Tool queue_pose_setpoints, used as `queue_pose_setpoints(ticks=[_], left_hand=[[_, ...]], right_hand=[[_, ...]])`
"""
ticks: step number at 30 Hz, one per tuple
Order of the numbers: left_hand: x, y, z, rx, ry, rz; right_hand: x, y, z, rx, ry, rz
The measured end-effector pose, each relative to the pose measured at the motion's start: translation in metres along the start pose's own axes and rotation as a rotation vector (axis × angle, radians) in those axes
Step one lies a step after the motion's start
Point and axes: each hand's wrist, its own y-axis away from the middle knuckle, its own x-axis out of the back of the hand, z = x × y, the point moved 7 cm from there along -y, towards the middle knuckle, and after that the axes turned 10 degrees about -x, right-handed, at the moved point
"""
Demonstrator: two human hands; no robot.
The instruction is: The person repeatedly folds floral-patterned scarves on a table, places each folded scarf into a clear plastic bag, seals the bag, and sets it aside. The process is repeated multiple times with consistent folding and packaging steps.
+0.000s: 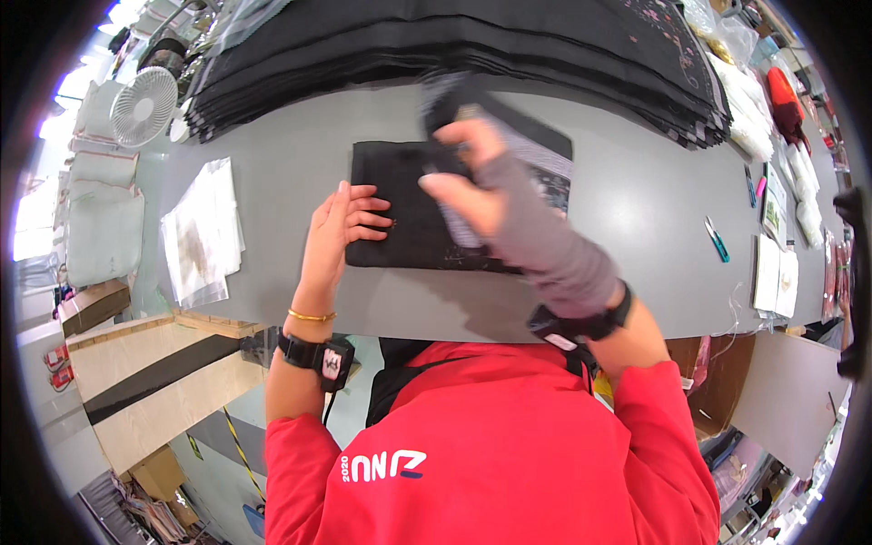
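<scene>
A folded black cloth (400, 173) with a grey patterned band lies on the grey table in front of me. My left hand (350, 218) rests at its left edge, fingers stretched out flat over it. Above the right part, my right hand (481, 177), in a grey sleeve or fingerless cover, is smeared by motion. Between its thumb and fingers a raised flap of the cloth appears to be gripped, and the flap's upper end is blurred too. Part of the cloth is hidden behind the right hand and wrist.
A broad stack of black cloths (436, 45) spans the far side of the table (636, 254). Clear plastic bags (204, 236) lie at left, near a white fan (143, 106). Teal thread snips (717, 240), pens and white packets (775, 277) lie at right.
</scene>
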Motion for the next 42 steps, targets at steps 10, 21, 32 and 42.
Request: queue_pose_setpoints(ticks=[10, 21, 32, 42], left_hand=[[0.005, 0.023, 0.011, -0.501, -1.402, 0.105], [-0.005, 0.066, -0.013, -0.425, -0.990, 0.315], [-0.206, 0.051, 0.050, -0.976, -0.972, -0.221], [-0.266, 0.051, -0.005, -1.002, -1.102, -0.713]], right_hand=[[0.143, 0.062, 0.015, -0.244, -0.438, 0.210], [0.269, 0.247, 0.160, -0.817, -0.235, 0.973], [0.237, 0.219, 0.162, -0.616, -0.458, 0.857], [0.225, 0.230, 0.158, -0.622, -0.616, 0.918]])
